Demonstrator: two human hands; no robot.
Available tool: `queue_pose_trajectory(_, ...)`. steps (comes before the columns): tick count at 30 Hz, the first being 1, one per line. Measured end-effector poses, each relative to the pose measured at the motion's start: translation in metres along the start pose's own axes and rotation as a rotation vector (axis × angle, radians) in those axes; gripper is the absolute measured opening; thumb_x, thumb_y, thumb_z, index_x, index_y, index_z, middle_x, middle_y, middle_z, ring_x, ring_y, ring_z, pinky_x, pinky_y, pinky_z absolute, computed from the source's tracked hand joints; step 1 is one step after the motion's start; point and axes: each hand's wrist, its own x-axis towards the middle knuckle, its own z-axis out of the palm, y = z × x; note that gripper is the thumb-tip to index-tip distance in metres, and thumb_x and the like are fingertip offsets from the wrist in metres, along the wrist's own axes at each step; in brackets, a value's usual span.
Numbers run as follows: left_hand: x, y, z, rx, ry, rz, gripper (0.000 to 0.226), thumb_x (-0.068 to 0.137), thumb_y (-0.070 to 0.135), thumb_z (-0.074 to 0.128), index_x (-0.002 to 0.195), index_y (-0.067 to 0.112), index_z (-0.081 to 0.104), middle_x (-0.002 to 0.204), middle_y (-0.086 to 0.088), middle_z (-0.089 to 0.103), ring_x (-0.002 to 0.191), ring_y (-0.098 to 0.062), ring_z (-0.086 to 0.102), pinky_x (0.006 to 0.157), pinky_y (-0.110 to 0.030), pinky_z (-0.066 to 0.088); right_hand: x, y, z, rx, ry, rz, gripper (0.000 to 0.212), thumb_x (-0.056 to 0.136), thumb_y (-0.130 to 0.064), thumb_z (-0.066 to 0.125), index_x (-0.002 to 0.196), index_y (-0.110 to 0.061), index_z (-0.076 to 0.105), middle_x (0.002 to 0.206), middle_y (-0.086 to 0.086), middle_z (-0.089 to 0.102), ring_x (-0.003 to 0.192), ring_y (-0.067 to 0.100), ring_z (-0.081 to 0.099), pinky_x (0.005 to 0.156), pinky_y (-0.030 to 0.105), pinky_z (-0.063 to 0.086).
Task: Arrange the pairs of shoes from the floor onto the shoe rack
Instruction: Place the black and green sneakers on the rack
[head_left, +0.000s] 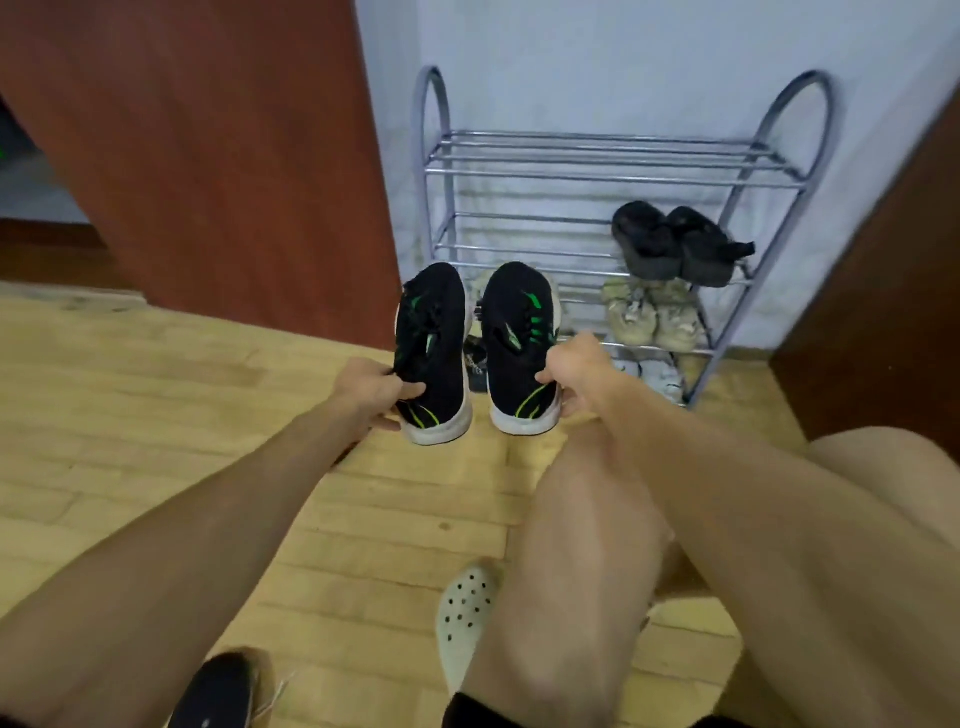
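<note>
Two black sneakers with green stripes are hanging in our grip, one per hand. We are closing our left hand (371, 387) around the heel end of the left sneaker (434, 353), thumb over the collar and fingers under the white sole, and our right hand (574, 371) is pinching the heel collar of the right sneaker (522, 348) the same way. Both shoes are pointing toes-forward, held side by side just above the wooden floor (156, 395) and just in front of the metal shoe rack (597, 156) standing against the pale wall.

Looking past them, we are seeing the rack partly filled: a dark pair (675, 244) is sitting on the right of the middle shelf, a beige pair (654, 317) on the shelf below, and whitish shoes (662, 376) at the very bottom. The top shelf and the left half of the middle shelf are lying bare, so we judge there is room for this pair. Something dark (475, 361) is lying on the floor behind the sneakers, too hidden to identify, so the task looks to be past halfway.
</note>
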Motion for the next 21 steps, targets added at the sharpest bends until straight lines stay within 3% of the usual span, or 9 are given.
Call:
queue_pose_trajectory(2,0.011,0.031,0.018,-0.014,-0.033,0.036,0.027,0.075,0.01,0.078,0.099,0.001,0.069,0.083,-0.009,0.07,0.083,-0.031,0.068,0.063,-0.04,0.058,0.015,-0.003,-0.024,0.003,0.04,-0.002,0.012,0.08,-0.005,0.067,0.088,0.001,0.061,0.083,0.015,0.072,0.091,0.035,0.067,0.077,0.045,0.056)
queue_pose_trajectory(5,0.032,0.073,0.039,-0.012,-0.041,0.06,0.027,0.072,0.012,0.08,0.095,0.003,0.068,0.086,-0.009,0.07,0.083,-0.03,0.068,0.048,-0.032,0.053,0.04,-0.012,-0.057,0.019,0.091,0.006,0.017,0.084,-0.004,0.062,0.068,-0.003,0.056,0.034,-0.004,0.058,0.071,0.032,0.067,0.059,0.04,0.055)
queue_pose_trajectory(7,0.051,0.096,0.05,-0.009,-0.04,0.068,0.024,0.072,0.012,0.08,0.09,0.004,0.067,0.081,-0.009,0.07,0.078,-0.03,0.068,0.047,-0.031,0.053,0.062,-0.019,-0.074,0.049,0.119,0.024,0.019,0.085,-0.002,0.061,0.067,-0.002,0.055,0.03,-0.005,0.054,0.057,0.033,0.066,0.05,0.039,0.057)
queue_pose_trajectory(11,0.099,0.128,0.068,-0.045,-0.022,0.047,0.017,0.072,0.008,0.079,0.079,0.005,0.064,0.079,-0.01,0.068,0.066,-0.025,0.065,0.054,-0.035,0.056,0.113,-0.036,-0.085,0.069,0.116,-0.002,0.011,0.084,-0.006,0.065,0.08,0.002,0.059,0.078,0.017,0.067,0.072,0.035,0.068,0.06,0.043,0.06)
queue_pose_trajectory(13,0.126,0.14,0.075,-0.058,0.003,0.044,0.021,0.073,0.008,0.079,0.085,0.005,0.062,0.079,-0.011,0.067,0.06,-0.022,0.062,0.049,-0.033,0.054,0.142,-0.046,-0.08,0.063,0.121,-0.022,0.011,0.083,-0.005,0.066,0.076,0.001,0.059,0.078,0.018,0.063,0.06,0.031,0.063,0.049,0.037,0.057)
queue_pose_trajectory(16,0.169,0.154,0.082,-0.05,0.027,0.063,0.048,0.073,0.008,0.08,0.116,0.001,0.061,0.083,-0.014,0.068,0.068,-0.027,0.066,0.053,-0.035,0.054,0.188,-0.06,-0.067,0.13,0.084,-0.018,0.012,0.083,-0.002,0.063,0.091,0.006,0.064,0.084,0.02,0.064,0.074,0.038,0.066,0.066,0.049,0.06)
queue_pose_trajectory(19,0.214,0.163,0.087,-0.037,0.059,0.074,0.049,0.074,0.009,0.079,0.118,-0.001,0.061,0.081,-0.014,0.069,0.072,-0.03,0.068,0.051,-0.034,0.056,0.233,-0.07,-0.055,0.221,0.056,0.035,0.004,0.086,-0.001,0.055,0.083,0.001,0.058,0.095,0.023,0.068,0.08,0.043,0.067,0.066,0.052,0.059)
queue_pose_trajectory(21,0.239,0.168,0.09,-0.019,0.082,0.08,0.051,0.075,0.011,0.078,0.121,0.002,0.059,0.083,-0.015,0.068,0.071,-0.029,0.067,0.052,-0.034,0.055,0.259,-0.074,-0.048,0.247,0.074,0.049,0.01,0.086,-0.001,0.051,0.077,-0.004,0.053,0.099,0.024,0.069,0.084,0.044,0.068,0.072,0.057,0.058)
